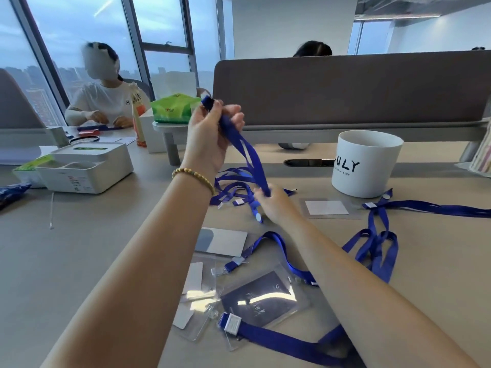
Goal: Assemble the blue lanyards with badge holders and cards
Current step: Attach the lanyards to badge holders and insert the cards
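Nearest the camera, a clear badge holder point(265, 297) with a dark card inside lies flat on the table point(79, 248), clipped to a blue lanyard point(281, 341) that runs off to the near right. Just left of it lie loose white cards point(223, 241) and more clear sleeves; at least three cards show there, though the overlap makes the count uncertain. A second lanyard point(279, 251) curves across the table just beyond the holder, and a third point(377, 245) lies bunched to the right.

Farther on, the right hand point(273, 201) pinches the lower part of a raised lanyard point(247, 152) just above the table, fingers curled round the strap. The left hand point(212, 131), a bead bracelet point(194, 176) on its wrist, grips the same strap's upper end with curled fingers, higher and farther away. The strap's long axis runs steeply from the far upper left down to the near lower right, taut between the two hands. Under it sits a tangled heap of lanyards point(231, 185); their number cannot be told.

To the right, one white card in a sleeve point(326, 207) lies flat, with another lanyard point(430, 207) stretching right. Beyond stands one white cup point(366, 163). At the far left a white box point(87, 168) rests, and another person point(106, 102) sits at the table.
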Demonstrator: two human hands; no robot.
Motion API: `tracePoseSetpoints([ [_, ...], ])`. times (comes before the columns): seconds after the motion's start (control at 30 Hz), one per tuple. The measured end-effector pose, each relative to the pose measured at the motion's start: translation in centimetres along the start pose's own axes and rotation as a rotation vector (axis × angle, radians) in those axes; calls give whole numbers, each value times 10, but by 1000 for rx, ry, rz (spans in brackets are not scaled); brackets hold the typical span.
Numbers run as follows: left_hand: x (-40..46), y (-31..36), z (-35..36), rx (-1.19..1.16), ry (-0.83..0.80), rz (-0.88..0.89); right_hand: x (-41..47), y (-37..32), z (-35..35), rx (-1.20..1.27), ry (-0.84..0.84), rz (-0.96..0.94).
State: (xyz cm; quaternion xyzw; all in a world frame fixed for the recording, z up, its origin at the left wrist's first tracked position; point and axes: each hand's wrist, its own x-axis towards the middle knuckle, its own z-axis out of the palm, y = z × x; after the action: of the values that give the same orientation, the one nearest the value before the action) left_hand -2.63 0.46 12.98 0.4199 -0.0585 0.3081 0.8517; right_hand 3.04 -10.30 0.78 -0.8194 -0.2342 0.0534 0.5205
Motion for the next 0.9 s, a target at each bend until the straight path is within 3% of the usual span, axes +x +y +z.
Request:
tracePoseSetpoints([
  [0.13,1,34,2,-154,-12,116,8,-11,-28,102,338,-139],
  [0.23,-2,48,-1,-265,21,178,10,-13,-54,150,468,-205],
  [0.33,-11,38,-12,-163,101,157,-4,-5,-74,176,246,-57],
  [0.47,-32,-5,-34,90,232,-20,-32,9,-101,-436,-391,271],
  [0.53,-45,-28,-43,130,261,-151,-43,11,-108,-586,-512,302],
  [0.6,-59,-47,-50,221,240,-256,-49,9,-108,-574,-517,246],
  [0.7,-73,-67,-58,557,167,-349,-51,5,-94,-469,-422,72],
  [0.8,-77,-78,-63,702,105,-363,-49,4,-70,-122,-206,-75],
  [0.9,-77,-81,-63,773,63,-309,-48,8,-54,67,-134,-93],
])
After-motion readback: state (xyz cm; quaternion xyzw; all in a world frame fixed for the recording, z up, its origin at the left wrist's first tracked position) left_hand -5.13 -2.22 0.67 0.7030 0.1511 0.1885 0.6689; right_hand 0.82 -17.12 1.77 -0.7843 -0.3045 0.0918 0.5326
